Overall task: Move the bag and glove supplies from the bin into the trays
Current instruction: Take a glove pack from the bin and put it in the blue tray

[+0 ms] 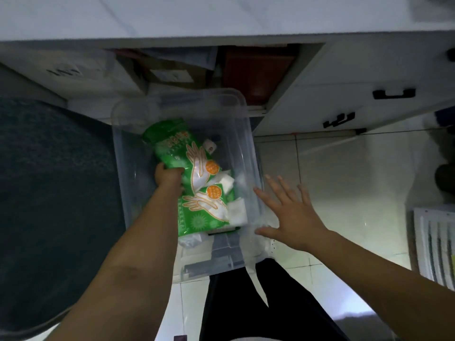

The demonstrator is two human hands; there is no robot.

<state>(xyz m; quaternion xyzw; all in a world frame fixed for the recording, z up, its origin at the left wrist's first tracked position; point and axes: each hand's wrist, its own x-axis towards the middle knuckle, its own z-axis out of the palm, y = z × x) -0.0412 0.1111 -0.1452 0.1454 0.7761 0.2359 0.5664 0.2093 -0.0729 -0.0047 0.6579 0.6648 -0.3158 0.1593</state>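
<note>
Clear bin [248, 153] on tiled floor [327, 183], holding green glove packs [194, 168] and white packets [236, 212]. Left hand [168, 177] inside, fingers gripping upper pack. Right hand [293, 217] at bin's right rim, fingers spread.

Left hand [169, 177] fingers behind packet [187, 153]

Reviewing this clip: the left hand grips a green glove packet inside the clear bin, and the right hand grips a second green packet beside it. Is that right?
Not quite. In the head view the left hand does grip a green glove packet inside the clear bin, but the right hand holds nothing: its fingers are spread open at the bin's right wall. The second green packet lies ungripped in the bin.
</note>
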